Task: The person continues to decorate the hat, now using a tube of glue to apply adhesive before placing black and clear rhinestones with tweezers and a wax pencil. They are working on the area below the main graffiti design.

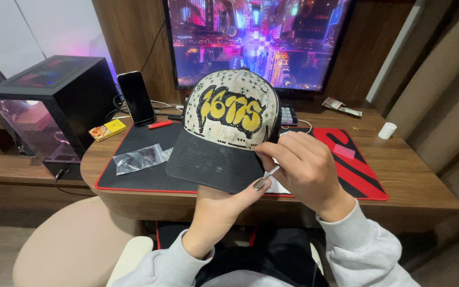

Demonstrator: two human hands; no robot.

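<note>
A studded cap (pixel 229 127) is held up over the near edge of the desk (pixel 415 186), its dark brim (pixel 213 165) pointing near and slightly left. It is gripped from below by the left hand (pixel 216 212), thumb pressed on the brim. A thin silver tool (pixel 270 172) is pinched in the right hand (pixel 304 165), just right of the brim, its long axis slanting down-left toward the thumb. The right hand is nearer the crown.

I count one cap (pixel 229 125), one monitor (pixel 256 40), one phone (pixel 136 98), one computer case (pixel 54 101), one plastic bag (pixel 139 158), one yellow box (pixel 107 129), one red lighter (pixel 160 124), one white roll (pixel 387 130), one desk mat (pixel 362 175), and two hands.
</note>
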